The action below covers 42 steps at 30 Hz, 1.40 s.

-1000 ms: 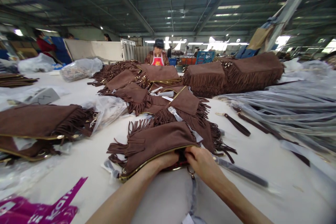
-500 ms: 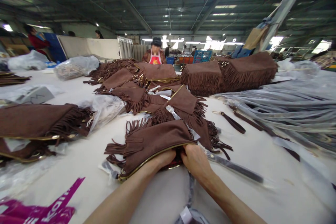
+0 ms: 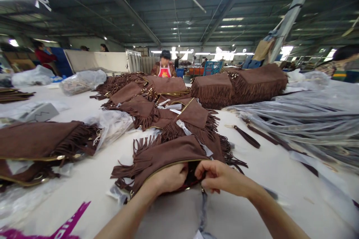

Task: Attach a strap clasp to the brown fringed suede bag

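Fingers [image 3: 200, 170] at brown fringed bag [image 3: 165, 153] opening.

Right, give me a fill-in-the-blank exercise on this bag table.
1. Both hands, the left hand and the right hand, are at the open mouth of a fringed bag whose colour is ____.
2. The zipper along that bag's opening has a ____ colour.
3. The bag lies on a table whose surface is ____.
4. The person at the far end wears an apron that is mostly ____.

Missing words: brown; gold; white; red
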Each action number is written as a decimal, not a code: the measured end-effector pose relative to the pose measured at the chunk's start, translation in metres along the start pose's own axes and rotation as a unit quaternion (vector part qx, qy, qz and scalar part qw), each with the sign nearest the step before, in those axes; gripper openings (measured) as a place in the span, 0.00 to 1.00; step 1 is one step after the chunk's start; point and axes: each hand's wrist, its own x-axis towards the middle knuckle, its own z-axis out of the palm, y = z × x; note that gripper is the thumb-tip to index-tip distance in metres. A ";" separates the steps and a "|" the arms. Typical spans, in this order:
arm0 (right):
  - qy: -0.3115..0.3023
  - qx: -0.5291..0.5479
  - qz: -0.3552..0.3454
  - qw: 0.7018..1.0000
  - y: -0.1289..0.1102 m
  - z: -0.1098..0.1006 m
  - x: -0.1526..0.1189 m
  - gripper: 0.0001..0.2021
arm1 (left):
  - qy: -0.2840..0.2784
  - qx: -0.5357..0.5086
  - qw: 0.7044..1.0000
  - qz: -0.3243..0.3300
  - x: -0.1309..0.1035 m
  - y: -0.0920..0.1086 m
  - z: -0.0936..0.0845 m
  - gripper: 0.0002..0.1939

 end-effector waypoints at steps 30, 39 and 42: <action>-0.098 0.330 -0.008 0.939 -0.004 -0.005 -0.016 0.23 | -0.036 -0.449 0.891 -0.048 0.002 -0.010 0.009 0.09; 0.075 0.247 -0.067 0.964 -0.003 0.010 0.000 0.16 | 0.049 -0.478 0.876 -0.045 0.006 -0.008 0.016 0.12; 0.102 0.233 -0.079 0.964 -0.001 0.013 0.004 0.18 | 0.055 -0.464 0.884 -0.037 0.007 -0.009 0.017 0.11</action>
